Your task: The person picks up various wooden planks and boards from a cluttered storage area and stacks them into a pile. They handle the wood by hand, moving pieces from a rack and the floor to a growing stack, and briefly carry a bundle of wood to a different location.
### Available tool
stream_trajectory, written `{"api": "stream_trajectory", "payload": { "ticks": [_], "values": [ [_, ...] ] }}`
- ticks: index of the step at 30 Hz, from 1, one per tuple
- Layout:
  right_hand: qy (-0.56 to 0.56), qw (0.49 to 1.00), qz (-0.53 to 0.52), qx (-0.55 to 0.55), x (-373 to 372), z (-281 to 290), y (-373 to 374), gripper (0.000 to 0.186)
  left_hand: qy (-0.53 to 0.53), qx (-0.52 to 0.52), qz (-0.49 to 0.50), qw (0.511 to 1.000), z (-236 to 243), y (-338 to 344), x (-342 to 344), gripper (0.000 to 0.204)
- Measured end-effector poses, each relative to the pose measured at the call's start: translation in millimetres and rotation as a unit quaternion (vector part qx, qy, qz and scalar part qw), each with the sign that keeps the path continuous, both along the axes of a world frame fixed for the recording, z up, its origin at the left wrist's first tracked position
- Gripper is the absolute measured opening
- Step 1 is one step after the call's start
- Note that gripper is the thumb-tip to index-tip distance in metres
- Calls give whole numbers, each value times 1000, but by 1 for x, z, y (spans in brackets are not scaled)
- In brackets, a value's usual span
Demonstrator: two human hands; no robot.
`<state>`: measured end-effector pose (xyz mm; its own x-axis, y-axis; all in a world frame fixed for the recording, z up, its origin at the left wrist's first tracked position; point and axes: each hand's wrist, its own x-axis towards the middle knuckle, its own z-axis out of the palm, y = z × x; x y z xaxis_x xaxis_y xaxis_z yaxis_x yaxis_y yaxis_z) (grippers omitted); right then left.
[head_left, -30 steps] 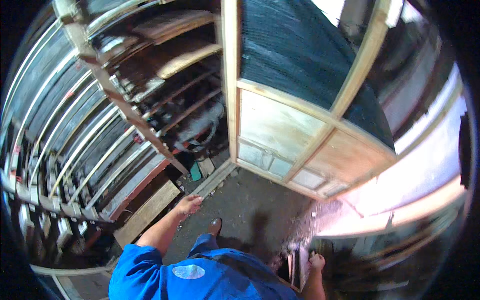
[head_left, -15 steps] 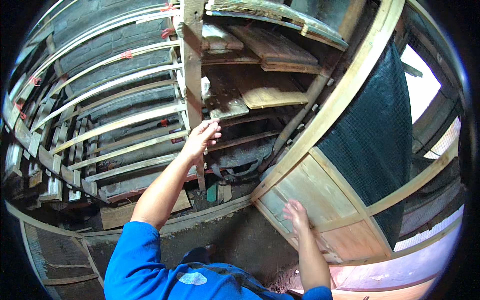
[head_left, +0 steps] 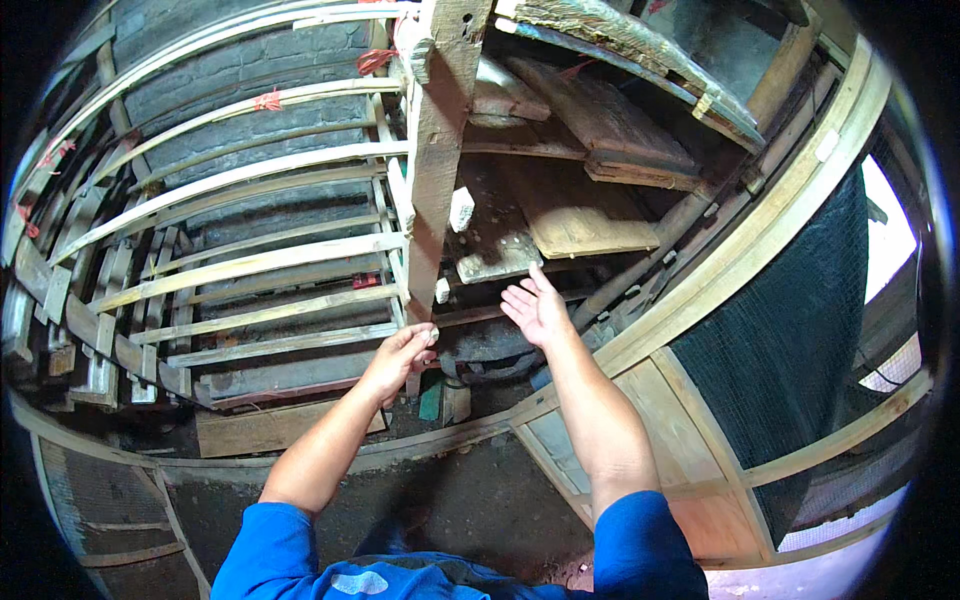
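Observation:
My left hand (head_left: 402, 362) is closed in a pinch just in front of the lower part of the wooden post (head_left: 438, 170). A small pale bit shows at its fingertips, too small to name. My right hand (head_left: 540, 312) is open, palm turned up and fingers spread, with nothing in it. Its fingertips reach the front edge of a worn, whitish-stained board (head_left: 498, 262) on the shelf; whether they touch it I cannot tell. Beside that board lies a yellowish board (head_left: 595, 238). A small white block (head_left: 461, 209) sits by the post, above my left hand.
Slatted bamboo rails (head_left: 250, 268) fill the left side, some tied with red string (head_left: 268, 100). On the right stands a wood-framed panel with dark green netting (head_left: 780, 330). A low timber sill (head_left: 400, 455) crosses the dark floor. More rough planks (head_left: 630, 40) lie overhead.
My right hand has risen from beside the framed panel to the shelf boards. My left hand has lowered slightly, still pinched. The view has shifted, bringing the post and shelves further right.

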<state>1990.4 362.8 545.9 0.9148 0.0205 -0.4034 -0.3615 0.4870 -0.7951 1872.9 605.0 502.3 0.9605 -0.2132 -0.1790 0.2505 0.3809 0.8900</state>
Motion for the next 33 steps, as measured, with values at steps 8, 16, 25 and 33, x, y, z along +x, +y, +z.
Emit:
{"api": "stream_trajectory", "payload": {
  "ticks": [8,16,25,33],
  "values": [
    [-60,988,2,143,31,-1,45,34,39,89,-11,995,-39,30,-26,44],
    [-144,984,-23,105,-3,31,46,31,32,76,-59,995,-53,22,-25,45],
    [-154,984,-56,70,-56,14,-4,33,-63,-38,-117,990,-14,-41,30,59],
    [-171,979,-26,104,-122,-2,-20,39,-58,-171,-106,978,18,-88,53,76]
  ]
}}
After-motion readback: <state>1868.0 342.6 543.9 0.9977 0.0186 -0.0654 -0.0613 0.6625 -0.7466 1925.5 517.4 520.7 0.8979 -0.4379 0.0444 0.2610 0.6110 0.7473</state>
